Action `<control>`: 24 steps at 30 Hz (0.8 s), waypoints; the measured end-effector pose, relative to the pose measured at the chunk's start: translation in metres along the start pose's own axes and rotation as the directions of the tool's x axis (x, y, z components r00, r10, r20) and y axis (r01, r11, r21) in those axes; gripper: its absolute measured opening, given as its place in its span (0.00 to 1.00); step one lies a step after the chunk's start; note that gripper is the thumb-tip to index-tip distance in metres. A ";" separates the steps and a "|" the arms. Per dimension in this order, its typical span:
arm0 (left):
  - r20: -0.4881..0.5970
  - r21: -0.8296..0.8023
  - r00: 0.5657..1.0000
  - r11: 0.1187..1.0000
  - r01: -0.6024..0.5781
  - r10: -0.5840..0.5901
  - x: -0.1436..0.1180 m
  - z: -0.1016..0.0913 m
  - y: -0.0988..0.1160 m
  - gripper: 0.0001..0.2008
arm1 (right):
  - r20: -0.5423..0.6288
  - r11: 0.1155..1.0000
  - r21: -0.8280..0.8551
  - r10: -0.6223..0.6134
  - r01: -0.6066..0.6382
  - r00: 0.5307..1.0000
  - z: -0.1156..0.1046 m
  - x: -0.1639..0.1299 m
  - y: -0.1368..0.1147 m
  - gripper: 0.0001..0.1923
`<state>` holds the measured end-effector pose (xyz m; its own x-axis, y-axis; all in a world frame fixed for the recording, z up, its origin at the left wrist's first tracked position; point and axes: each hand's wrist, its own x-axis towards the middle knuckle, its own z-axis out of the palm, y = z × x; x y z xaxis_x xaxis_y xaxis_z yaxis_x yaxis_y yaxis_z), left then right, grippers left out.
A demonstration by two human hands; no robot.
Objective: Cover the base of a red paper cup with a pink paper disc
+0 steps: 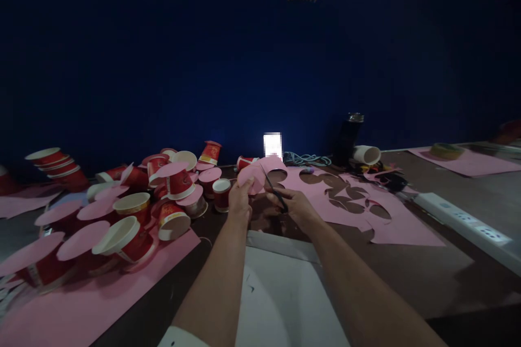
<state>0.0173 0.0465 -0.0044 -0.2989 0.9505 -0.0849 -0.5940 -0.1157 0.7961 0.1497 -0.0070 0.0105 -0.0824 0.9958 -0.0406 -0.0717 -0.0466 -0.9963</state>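
Note:
My left hand [240, 199] pinches a round piece of pink paper [251, 178] and holds it up above the table. My right hand [296, 206] grips a pair of dark scissors [274, 188], whose blades point up and left into the edge of that pink piece. Behind both hands lies a large pink sheet [391, 222] with several round holes cut out of it.
A heap of red paper cups [175, 184] and pink paper discs [83, 239] covers the left of the table on pink paper. A white sheet [280, 287] lies below my arms. A dark flask [345, 141], a tipped white cup [367, 154] and a white power strip [464, 225] are on the right.

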 end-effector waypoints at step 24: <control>0.003 -0.021 1.000 1.000 -0.013 0.013 0.000 -0.002 0.003 0.15 | 0.034 0.992 -0.128 -0.020 0.024 0.999 -0.005 0.000 0.000 0.29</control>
<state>0.0139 0.0456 -0.0034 -0.3043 0.9498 -0.0723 -0.6054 -0.1343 0.7845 0.1546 -0.0064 0.0099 -0.1152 0.9932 -0.0184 0.0540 -0.0122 -0.9985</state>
